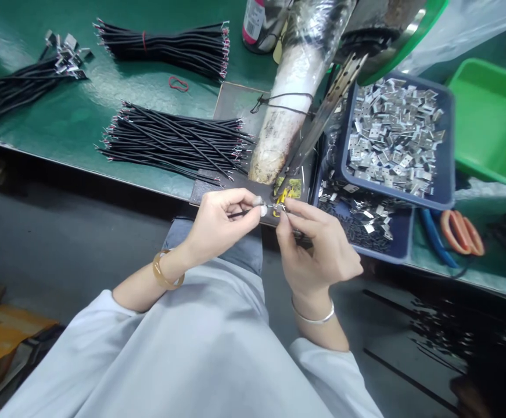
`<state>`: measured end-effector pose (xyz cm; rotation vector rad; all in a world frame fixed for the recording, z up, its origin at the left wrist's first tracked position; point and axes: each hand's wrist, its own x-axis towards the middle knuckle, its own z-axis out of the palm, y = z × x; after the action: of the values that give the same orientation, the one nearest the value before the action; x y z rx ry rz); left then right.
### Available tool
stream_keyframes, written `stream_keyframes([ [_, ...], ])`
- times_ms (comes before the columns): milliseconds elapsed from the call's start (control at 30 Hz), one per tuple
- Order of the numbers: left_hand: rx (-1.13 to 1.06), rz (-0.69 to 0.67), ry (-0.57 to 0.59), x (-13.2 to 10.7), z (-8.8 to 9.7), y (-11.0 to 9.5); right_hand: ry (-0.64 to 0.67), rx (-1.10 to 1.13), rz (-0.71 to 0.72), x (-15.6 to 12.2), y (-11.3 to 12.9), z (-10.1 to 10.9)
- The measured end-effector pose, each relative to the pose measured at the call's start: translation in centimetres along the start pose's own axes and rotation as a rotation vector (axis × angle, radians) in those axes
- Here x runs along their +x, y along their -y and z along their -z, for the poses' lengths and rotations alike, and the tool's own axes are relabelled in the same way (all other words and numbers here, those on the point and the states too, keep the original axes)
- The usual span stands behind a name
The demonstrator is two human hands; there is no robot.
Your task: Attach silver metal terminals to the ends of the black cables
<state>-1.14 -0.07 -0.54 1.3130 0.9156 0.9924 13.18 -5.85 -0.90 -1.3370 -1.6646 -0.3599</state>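
Broadly, a green table (82, 116) is loaded with a blue tray (448, 174) of metal clips (392, 139) and a bundle of black wires (174, 142), likely kept within reach. At its edge the left hand (215, 226) is pinched on one wire (240, 213) and the right hand (318, 249) on a small clip (277, 207), brought tip to tip.

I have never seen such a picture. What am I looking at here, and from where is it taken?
The camera sits on a person's head and looks down at their two bare hands; no robot is involved. The left hand pinches a thin black wire. The right hand pinches a small metal piece close to the wire's tip. On the green table lie loose black wires, a tied bundle, a blue tray of metal pieces and a green tray.
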Motion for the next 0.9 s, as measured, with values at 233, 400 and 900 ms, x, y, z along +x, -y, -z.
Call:
stream_keyframes([
  [233,-0.008,-0.079,0.089,-0.6,0.5,0.2,0.143,0.503,-0.566,0.3,0.3,0.1],
  [400,0.072,-0.110,0.102,-0.7,0.4,0.0,0.125,0.401,-0.469,0.6,0.3,0.2],
  [900,0.299,-0.358,0.017,0.0,0.0,-0.3,0.064,0.206,-0.256,0.9,-0.4,-0.5],
])
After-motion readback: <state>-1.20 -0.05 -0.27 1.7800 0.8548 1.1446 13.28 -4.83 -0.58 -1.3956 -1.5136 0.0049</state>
